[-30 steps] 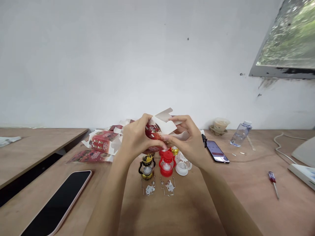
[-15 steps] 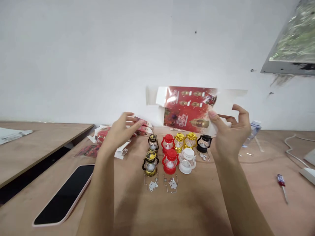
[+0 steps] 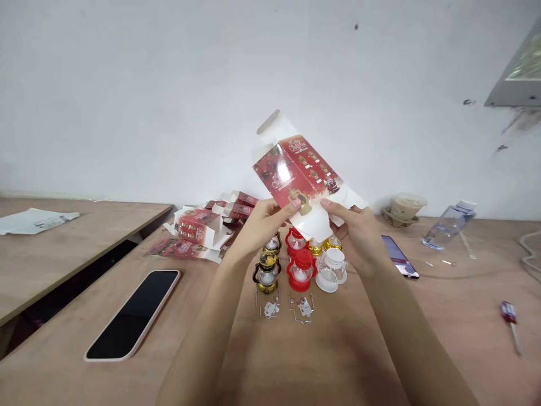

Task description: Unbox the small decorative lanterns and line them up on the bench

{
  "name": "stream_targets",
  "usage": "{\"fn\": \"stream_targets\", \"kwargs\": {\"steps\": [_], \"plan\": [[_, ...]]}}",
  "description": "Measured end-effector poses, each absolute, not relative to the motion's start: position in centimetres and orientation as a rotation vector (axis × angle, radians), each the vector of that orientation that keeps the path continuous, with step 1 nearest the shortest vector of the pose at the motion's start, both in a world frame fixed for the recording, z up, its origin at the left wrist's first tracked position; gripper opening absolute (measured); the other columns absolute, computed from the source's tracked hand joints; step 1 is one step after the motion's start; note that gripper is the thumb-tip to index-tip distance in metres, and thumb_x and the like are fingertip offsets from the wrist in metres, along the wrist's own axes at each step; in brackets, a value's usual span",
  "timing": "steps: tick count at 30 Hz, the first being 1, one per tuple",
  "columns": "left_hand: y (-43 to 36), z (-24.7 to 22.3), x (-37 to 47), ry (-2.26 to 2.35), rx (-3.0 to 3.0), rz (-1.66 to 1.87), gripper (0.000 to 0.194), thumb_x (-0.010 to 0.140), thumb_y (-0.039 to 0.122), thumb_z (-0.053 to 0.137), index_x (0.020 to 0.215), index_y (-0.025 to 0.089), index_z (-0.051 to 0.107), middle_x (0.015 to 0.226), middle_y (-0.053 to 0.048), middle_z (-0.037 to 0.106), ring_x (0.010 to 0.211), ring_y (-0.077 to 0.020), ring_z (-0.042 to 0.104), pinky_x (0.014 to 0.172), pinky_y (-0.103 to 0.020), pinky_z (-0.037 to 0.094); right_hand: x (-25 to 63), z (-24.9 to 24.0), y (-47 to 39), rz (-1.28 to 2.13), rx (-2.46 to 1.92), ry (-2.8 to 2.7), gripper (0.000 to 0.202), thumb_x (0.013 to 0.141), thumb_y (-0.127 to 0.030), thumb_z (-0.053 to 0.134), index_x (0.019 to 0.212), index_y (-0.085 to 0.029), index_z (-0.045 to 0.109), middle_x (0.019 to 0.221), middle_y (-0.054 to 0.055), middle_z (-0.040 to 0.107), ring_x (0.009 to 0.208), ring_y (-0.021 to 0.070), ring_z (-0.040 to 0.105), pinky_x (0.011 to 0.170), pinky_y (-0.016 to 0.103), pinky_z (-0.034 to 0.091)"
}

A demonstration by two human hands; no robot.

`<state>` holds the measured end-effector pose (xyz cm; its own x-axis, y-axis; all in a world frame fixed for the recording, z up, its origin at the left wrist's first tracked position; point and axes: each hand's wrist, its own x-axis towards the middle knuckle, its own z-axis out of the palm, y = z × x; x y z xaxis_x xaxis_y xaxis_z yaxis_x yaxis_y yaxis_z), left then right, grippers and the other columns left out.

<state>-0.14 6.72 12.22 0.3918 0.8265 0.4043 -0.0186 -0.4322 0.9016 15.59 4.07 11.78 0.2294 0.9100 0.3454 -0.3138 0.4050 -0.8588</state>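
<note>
Both of my hands grip a flattened red-and-white printed cardboard box (image 3: 287, 169), held tilted above the table with its end flaps spread. My left hand (image 3: 268, 223) pinches its lower left edge, thumb on the printed face. My right hand (image 3: 353, 228) pinches the lower right part the same way. Behind and below the hands stand several miniature lanterns: a black-and-gold lantern (image 3: 267, 273), a red lantern (image 3: 301, 272) and a white lantern (image 3: 332, 272) in front, with others partly hidden behind. Thin wire pieces with small white parts (image 3: 270, 308) lie in front of them.
More red cartons (image 3: 196, 225) lie piled at the left. A phone (image 3: 133, 316) rests at front left, another phone (image 3: 399, 256) at right. Also on the right are a water bottle (image 3: 450, 225), a lidded cup (image 3: 406, 207) and a screwdriver (image 3: 510, 324). A wall (image 3: 190, 101) rises behind.
My left hand has moved right from beside the carton pile and taken hold of the cardboard box. The box has turned and come left with my right hand. The view has shifted slightly.
</note>
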Motion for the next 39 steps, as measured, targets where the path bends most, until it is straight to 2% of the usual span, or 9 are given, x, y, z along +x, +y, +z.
{"fn": "stream_targets", "kwargs": {"steps": [9, 13, 17, 21, 24, 27, 31, 33, 39], "plan": [[6.8, 12.2, -0.7, 0.794, 1.653, 1.193, 0.023, 0.07, 0.037, 0.067, 0.069, 0.015, 0.068, 0.069, -0.003, 0.067, 0.059, -0.009, 0.055, 0.057, -0.022, 0.042, 14.7, 11.0, 4.5, 1.047, -0.747, -0.81, 0.03, 0.053, -0.019, 0.078, 0.081, -0.017, 0.067, 0.089, 0.002, 0.072, 0.086, 0.0179, 0.065, 0.068, 0.026, 0.053], [7.1, 12.1, -0.3, 0.784, 1.604, 1.205, 0.024, 0.069, 0.038, 0.069, 0.074, 0.015, 0.069, 0.074, -0.004, 0.069, 0.06, -0.0086, 0.056, 0.056, -0.021, 0.042, 14.5, 11.0, 4.4, 1.017, -0.777, -0.818, 0.029, 0.054, -0.021, 0.078, 0.082, -0.019, 0.067, 0.088, 0.001, 0.072, 0.086, 0.0181, 0.066, 0.069, 0.027, 0.053], [6.8, 12.4, 0.3, 0.71, 1.311, 1.482, 0.034, 0.064, 0.042, 0.074, 0.083, 0.014, 0.068, 0.084, -0.006, 0.071, 0.07, -0.0129, 0.062, 0.063, -0.024, 0.048, 14.3, 11.4, 3.9, 0.963, -0.78, -0.924, 0.035, 0.055, -0.024, 0.078, 0.088, -0.019, 0.067, 0.089, 0.003, 0.072, 0.09, 0.0216, 0.065, 0.076, 0.033, 0.054], [6.9, 12.5, -0.1, 0.69, 1.17, 1.586, 0.04, 0.058, 0.042, 0.078, 0.084, 0.014, 0.067, 0.086, -0.007, 0.071, 0.073, -0.0176, 0.066, 0.064, -0.027, 0.052, 15.6, 12.2, 3.5, 1.038, -0.748, -1.177, 0.039, 0.062, -0.038, 0.075, 0.096, -0.021, 0.066, 0.101, 0.005, 0.069, 0.095, 0.0243, 0.064, 0.08, 0.037, 0.053], [7.0, 12.6, -0.9, 0.715, 1.209, 1.546, 0.036, 0.057, 0.036, 0.08, 0.082, 0.013, 0.067, 0.083, -0.007, 0.072, 0.071, -0.0182, 0.067, 0.065, -0.028, 0.053, 17.1, 13.0, 3.1, 1.083, -0.767, -1.34, 0.044, 0.073, -0.055, 0.061, 0.103, -0.023, 0.064, 0.104, 0.006, 0.068, 0.096, 0.0248, 0.065, 0.077, 0.037, 0.054], [6.6, 12.8, -1.5, 0.728, 1.301, 1.422, 0.028, 0.058, 0.03, 0.079, 0.077, 0.013, 0.068, 0.08, -0.006, 0.072, 0.066, -0.0163, 0.066, 0.064, -0.027, 0.053, 17.9, 13.6, 2.7, 1.164, -0.789, -1.456, 0.056, 0.074, -0.067, 0.05, 0.107, -0.024, 0.062, 0.102, 0.006, 0.069, 0.093, 0.0257, 0.066, 0.071, 0.038, 0.055], [5.8, 13.0, -1.3, 0.711, 1.479, 1.118, 0.022, 0.061, 0.028, 0.078, 0.075, 0.014, 0.068, 0.076, -0.006, 0.071, 0.066, -0.0162, 0.066, 0.061, -0.027, 0.053, 17.5, 13.2, 2.5, 1.195, -0.839, -1.428, 0.042, 0.064, -0.046, 0.075, 0.097, -0.022, 0.064, 0.096, 0.005, 0.071, 0.081, 0.023, 0.068, 0.068, 0.037, 0.056], [5.5, 13.0, -0.9, 0.708, 1.526, 1.07, 0.021, 0.064, 0.029, 0.076, 0.076, 0.014, 0.067, 0.077, -0.005, 0.07, 0.069, -0.0167, 0.066, 0.062, -0.028, 0.053, 17.1, 12.8, 2.5, 1.134, -0.894, -1.382, 0.039, 0.059, -0.036, 0.08, 0.091, -0.02, 0.066, 0.092, 0.006, 0.072, 0.078, 0.0224, 0.068, 0.07, 0.038, 0.056], [5.2, 13.1, 0.0, 0.726, 1.649, 1.126, 0.033, 0.065, 0.026, 0.075, 0.094, 0.016, 0.062, 0.089, -0.004, 0.069, 0.076, -0.0154, 0.065, 0.063, -0.025, 0.052, 16.7, 12.4, 2.5, 0.824, -0.973, -1.36, 0.033, 0.059, -0.034, 0.079, 0.084, -0.018, 0.068, 0.085, 0.006, 0.072, 0.077, 0.0237, 0.068, 0.067, 0.039, 0.056]]}}
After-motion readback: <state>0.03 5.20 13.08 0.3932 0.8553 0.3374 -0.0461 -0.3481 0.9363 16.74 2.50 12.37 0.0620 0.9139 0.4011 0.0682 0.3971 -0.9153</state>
